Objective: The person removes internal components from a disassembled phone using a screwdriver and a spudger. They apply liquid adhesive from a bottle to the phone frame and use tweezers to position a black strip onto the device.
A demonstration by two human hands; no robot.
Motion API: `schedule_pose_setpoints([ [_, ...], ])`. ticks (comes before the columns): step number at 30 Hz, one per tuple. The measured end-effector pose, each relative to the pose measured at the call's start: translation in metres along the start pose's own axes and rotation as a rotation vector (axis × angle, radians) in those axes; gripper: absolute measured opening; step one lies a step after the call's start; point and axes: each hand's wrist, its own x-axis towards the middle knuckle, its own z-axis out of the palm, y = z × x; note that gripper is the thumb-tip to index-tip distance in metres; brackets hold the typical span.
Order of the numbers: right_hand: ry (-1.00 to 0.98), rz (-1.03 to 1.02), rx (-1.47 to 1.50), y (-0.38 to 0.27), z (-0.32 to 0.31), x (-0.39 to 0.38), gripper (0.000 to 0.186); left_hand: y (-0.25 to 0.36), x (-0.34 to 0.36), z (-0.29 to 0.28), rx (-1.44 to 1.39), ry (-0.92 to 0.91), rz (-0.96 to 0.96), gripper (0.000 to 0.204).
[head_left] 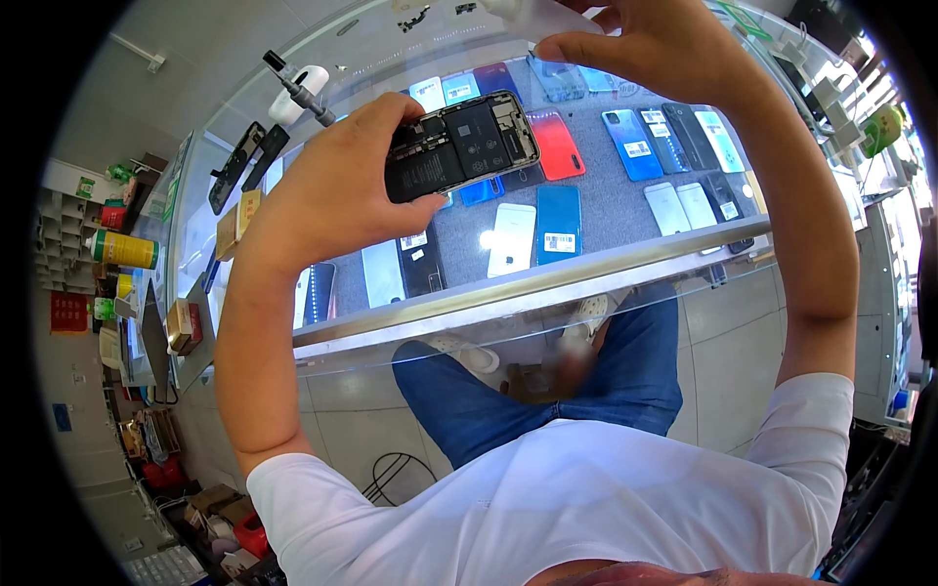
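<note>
My left hand (337,186) is closed around an opened smartphone (461,145), held above the glass counter. The phone's back is off, baring its dark batteries and circuit parts. At the top edge my right hand (655,44) curls its thumb and fingers around a whitish, tapered bottle-like thing (552,21), partly cut off by the frame. Beyond my left hand lies a grey metal pen-like tool with a black end (301,90), beside a white rounded object (296,96). Small dark phone parts (414,18) rest on the far glass.
Under the glass, the display case (469,313) holds several phones, among them a red one (557,146) and a blue one (631,145). Black phone parts (237,168) and a small yellowish box (237,225) sit on the left. A yellow can (125,249) stands farther left.
</note>
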Motion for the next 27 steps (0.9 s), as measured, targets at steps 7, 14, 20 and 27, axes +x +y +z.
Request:
schedule_pose_setpoints([
  [7,-0.053,0.117,0.424,0.006,-0.001,0.004,0.048,0.013,0.004,0.005,0.079,0.189,-0.120,0.074],
  [14,0.001,0.093,0.690,0.007,0.023,0.001,0.055,0.022,0.008,0.014,-0.059,0.301,-0.201,0.080],
  [20,0.087,0.115,0.834,0.004,0.031,0.002,0.055,0.028,0.009,0.019,-0.066,0.338,-0.193,0.080],
  [27,0.123,0.150,0.909,0.011,0.041,0.005,0.052,0.013,0.014,0.023,-0.275,0.297,-0.174,0.083],
])
